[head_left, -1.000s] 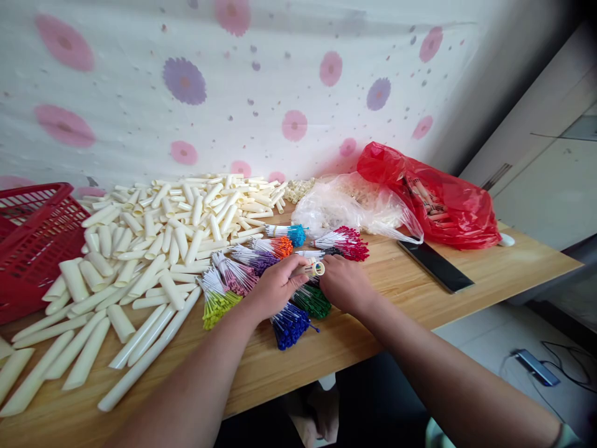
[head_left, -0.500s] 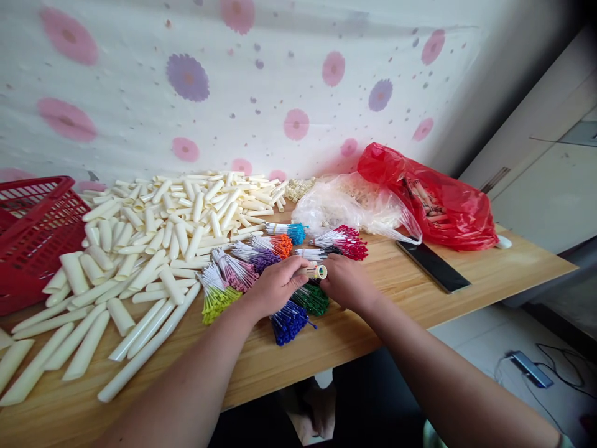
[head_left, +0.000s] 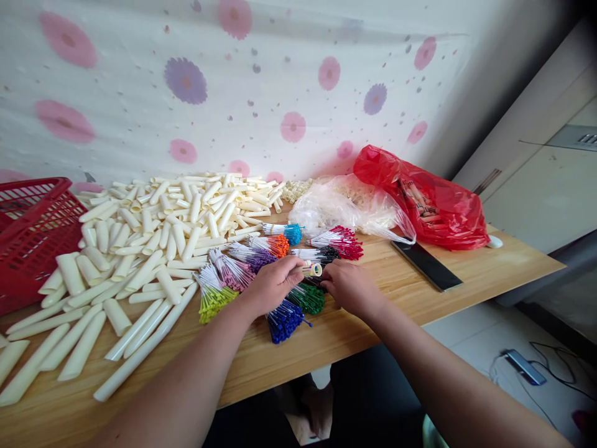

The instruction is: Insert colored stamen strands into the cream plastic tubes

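Note:
My left hand [head_left: 273, 285] is closed around a short cream tube [head_left: 313, 270] whose open end faces right. My right hand [head_left: 347, 285] rests just right of that end, fingers pinched low over the green bundle [head_left: 308, 298] of thin sticks; what it pinches is hidden. Around the hands lie bundles of coloured sticks: blue [head_left: 284, 320], yellow-green [head_left: 212, 300], pink [head_left: 231, 270], purple [head_left: 252, 255], orange [head_left: 277, 246], cyan [head_left: 289, 232], black [head_left: 321, 254] and red [head_left: 342, 241].
A big heap of cream tubes [head_left: 153, 236] covers the left of the wooden table [head_left: 420, 292]. A red basket [head_left: 28, 239] stands at the far left. A clear plastic bag [head_left: 345, 208], a red plastic bag [head_left: 420, 199] and a black flat strip [head_left: 426, 266] lie at the right.
Both hands stay together at the tube. My right hand has dropped slightly from the tube's end toward the green bundle. The view shifted a little.

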Demonstrator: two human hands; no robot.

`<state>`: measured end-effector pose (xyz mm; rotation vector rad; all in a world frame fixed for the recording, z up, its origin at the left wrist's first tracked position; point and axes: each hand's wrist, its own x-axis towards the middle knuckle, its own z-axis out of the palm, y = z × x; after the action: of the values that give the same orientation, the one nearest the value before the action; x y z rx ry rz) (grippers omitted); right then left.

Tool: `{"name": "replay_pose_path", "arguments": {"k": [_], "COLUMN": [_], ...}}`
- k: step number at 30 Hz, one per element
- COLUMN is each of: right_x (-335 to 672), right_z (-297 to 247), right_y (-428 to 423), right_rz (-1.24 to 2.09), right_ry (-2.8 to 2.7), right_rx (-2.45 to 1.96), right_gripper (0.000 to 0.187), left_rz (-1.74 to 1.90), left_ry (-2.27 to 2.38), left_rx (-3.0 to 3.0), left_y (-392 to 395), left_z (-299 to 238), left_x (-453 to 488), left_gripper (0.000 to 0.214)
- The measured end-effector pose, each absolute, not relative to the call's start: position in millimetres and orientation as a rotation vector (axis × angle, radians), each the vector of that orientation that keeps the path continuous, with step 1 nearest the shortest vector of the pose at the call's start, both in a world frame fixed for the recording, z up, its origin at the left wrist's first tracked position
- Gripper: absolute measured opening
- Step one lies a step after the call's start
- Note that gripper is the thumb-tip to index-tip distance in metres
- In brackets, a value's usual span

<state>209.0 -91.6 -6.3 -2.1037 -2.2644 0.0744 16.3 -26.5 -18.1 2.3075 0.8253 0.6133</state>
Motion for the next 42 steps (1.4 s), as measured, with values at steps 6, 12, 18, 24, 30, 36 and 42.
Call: {"name": "replay_pose_path", "arguments": {"k": [6, 12, 18, 24, 30, 36, 42], "right_x": [206, 245, 269, 216, 193, 187, 178], "right_z": [-3, 16, 42, 50, 31, 5, -2], "right_y": [-89, -105, -112, -66, -26, -21, -24], "right_rz": [0.069, 0.035, 0.343, 0.397, 0.842, 1.358, 1.384], "right_ry": [-2.242, -2.111, -2.115, -2.388, -2.001, -1.457, -1.264], "right_rx": [-2.145, -2.136, -1.664, -1.246, -1.002, -0.634, -0.639], "right_gripper": [0.014, 0.018, 0.013, 0.015, 0.004, 0.021, 0.019], "left_rz": [0.616, 0.681, 1.099, 0.982, 1.068, 1.132, 1.157], "left_ry": [0.830, 0.799, 0.687, 0.359, 0.339, 0.361, 0.408], "left_rx": [2.306, 2.263, 1.748, 1.429, 1.224, 1.125, 1.093], "left_y": [-28, -28, -29, -35, -32, -31, -32], "left_z": [-16, -18, -17, -11, -6, -3, -1], "left_x": [16, 17, 9, -2, -4, -3, -2], "left_gripper": [0.024, 0.022, 0.026, 0.026, 0.024, 0.027, 0.029]}}
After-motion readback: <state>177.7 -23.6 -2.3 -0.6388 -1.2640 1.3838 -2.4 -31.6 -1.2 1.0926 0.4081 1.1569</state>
